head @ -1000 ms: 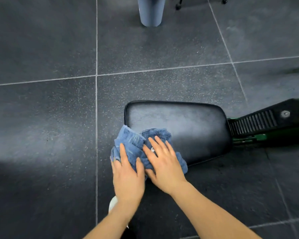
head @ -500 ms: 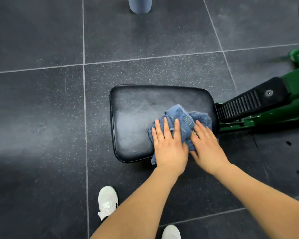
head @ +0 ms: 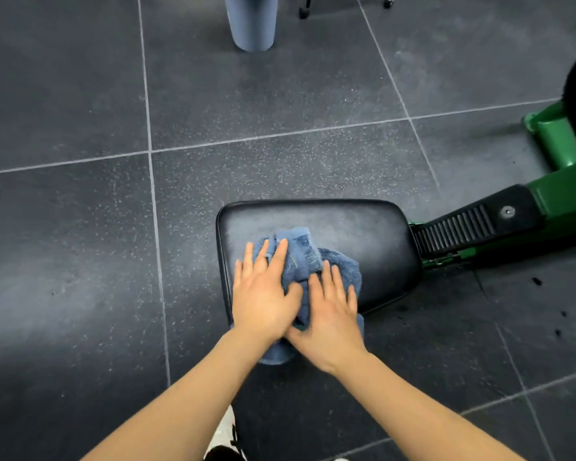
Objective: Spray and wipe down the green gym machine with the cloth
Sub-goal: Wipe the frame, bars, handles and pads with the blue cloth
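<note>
Under both of my hands lies the blue cloth (head: 308,261), bunched up on the near left part of the black seat pad (head: 353,234). My left hand (head: 263,294) lies flat on the cloth with its fingers straight and spread. My right hand (head: 330,314) lies flat just beside it, fingers straight too, pressing the cloth down. Neither hand grabs the cloth. A bit of cloth hangs over the pad's near edge below my wrists. To the right of my right hand, the pad joins a black ribbed piece (head: 459,227) and the green machine frame (head: 566,191). Far ahead of my hands a grey-blue post (head: 251,21) stands on the dark floor (head: 80,227). Below my arms I see a white shoe (head: 225,434).
</note>
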### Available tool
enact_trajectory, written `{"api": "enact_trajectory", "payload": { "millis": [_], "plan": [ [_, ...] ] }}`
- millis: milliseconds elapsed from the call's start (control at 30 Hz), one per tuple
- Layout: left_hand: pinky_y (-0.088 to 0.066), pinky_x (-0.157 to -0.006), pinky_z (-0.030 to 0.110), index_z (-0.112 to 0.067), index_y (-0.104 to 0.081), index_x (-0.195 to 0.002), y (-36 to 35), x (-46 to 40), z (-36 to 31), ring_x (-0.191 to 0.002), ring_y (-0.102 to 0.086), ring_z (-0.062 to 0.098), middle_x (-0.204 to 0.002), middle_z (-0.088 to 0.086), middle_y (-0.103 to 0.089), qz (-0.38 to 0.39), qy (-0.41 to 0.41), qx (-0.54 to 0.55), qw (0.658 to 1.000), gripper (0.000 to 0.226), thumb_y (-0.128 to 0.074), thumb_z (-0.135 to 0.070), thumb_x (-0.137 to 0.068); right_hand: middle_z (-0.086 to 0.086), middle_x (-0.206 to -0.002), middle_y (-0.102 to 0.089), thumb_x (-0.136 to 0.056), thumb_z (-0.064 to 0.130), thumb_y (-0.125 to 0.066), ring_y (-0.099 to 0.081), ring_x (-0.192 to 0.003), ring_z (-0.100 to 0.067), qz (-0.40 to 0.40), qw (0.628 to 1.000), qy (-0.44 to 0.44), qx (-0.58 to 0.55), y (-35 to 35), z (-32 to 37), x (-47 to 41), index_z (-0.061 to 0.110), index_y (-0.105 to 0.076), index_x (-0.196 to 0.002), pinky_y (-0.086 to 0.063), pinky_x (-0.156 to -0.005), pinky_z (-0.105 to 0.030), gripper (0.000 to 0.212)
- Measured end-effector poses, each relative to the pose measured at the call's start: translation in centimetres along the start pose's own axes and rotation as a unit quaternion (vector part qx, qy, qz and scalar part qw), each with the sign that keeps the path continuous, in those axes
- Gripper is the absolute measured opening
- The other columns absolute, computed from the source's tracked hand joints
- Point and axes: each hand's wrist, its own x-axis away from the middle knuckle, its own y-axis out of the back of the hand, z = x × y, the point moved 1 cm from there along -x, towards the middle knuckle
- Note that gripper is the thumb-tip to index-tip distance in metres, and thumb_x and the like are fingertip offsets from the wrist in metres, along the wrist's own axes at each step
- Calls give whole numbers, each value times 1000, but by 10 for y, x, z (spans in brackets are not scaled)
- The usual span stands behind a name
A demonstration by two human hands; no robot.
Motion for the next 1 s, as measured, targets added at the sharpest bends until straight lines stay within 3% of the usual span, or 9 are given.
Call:
{"api": "enact_trajectory", "payload": {
  "millis": [133, 200, 267, 400, 567, 700, 833, 1000],
  "plan": [
    [4, -120, 41, -38, -11, -152, 3, -25, -43, -149, 6, 23, -162, -2, -8, 73, -58, 29, 995, 81, -32, -49, -75, -8, -161, 8, -88, 52, -48, 12, -148, -22, -59, 994, -89, -5, 18, -16, -30, 15, -22, -150, -4, -119, -51, 76],
    [-4, -121, 41, -37, -10, -153, 13, -41, -60, -149, 0, 25, -161, -1, -13, 110, -102, 90, 985, 78, -41, -38, -81, -8, -161, -3, -85, 47, -57, 0, -149, -23, -89, 987, -132, -17, 41, -44, -46, 15, -29, -147, -14, -117, -53, 75],
    [-12, -120, 39, -33, -9, -154, 23, -54, -62, -149, -5, 24, -161, 0, -16, 85, -121, 107, 983, 77, -48, -20, -88, -8, -161, -9, -81, 44, -63, -8, -148, -25, -85, 981, -174, -10, 64, -71, -63, 15, -27, -148, -20, -115, -53, 81],
    [-2, -121, 41, -18, -3, -155, 38, -73, -29, -149, 5, 22, -162, 6, 2, 59, -68, -79, 993, 71, -41, -20, -95, -7, -161, -5, -81, 44, -62, -6, -147, -29, -44, 973, -227, -18, 79, -63, -85, 18, -25, -148, -21, -114, -53, 81],
    [2, -121, 44, -7, 4, -153, 45, -75, 10, -148, 13, 23, -161, 9, 13, 97, -32, -247, 964, 69, -32, -16, -95, -5, -161, 9, -72, 59, -60, 12, -147, -24, -43, 989, -125, -65, 42, 2, -59, 22, -17, -150, -2, -118, -52, 97],
    [3, -121, 45, -7, 10, -152, 48, -69, 19, -148, 15, 23, -160, 8, 19, 127, -57, -296, 945, 70, -30, -10, -95, -3, -161, 7, -66, 75, -35, 14, -147, -21, -69, 993, -83, -39, 13, 29, -35, 23, -13, -152, 4, -117, -50, 103],
    [4, -121, 44, -9, 7, -153, 57, -73, 15, -148, 15, 21, -160, 8, 17, 142, -87, -307, 937, 69, -32, -19, -97, 0, -161, -5, -74, 60, -59, 3, -148, -21, -76, 993, -91, -4, 28, 0, -50, 23, -19, -151, -3, -119, -49, 94],
    [4, -121, 43, -9, 3, -154, 59, -94, 1, -148, 14, 21, -161, 7, 16, 167, -135, -282, 935, 85, -43, -50, -95, -5, -158, -20, -77, 55, -63, -13, -147, -25, -123, 964, -237, -21, 69, -59, -81, 15, -33, -145, -20, -115, -50, 84]
  ]
}}
